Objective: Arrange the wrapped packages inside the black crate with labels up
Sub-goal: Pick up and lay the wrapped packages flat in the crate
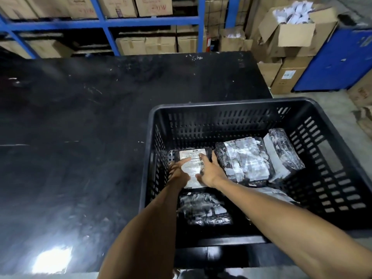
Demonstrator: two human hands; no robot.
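Observation:
A black slotted crate (221, 106) stands at the right end of a black table. Inside, at its far left, lies a dark wrapped package with a white label (192, 158) facing up. My left hand (178, 171) grips its left edge and my right hand (210, 170) rests on its right side and label. A larger package covered in white tape strips (246, 160) lies in the middle, with another wrapped package (281, 153) leaning against its right side. A further package (203, 209) lies at the near left, under my forearms.
The black table top (80, 127) stretches left of the crate, with a bright glare at its near edge. Blue shelving (104, 23) with cardboard boxes runs behind. Open cardboard boxes (291, 35) and a blue cabinet (342, 61) stand at the right.

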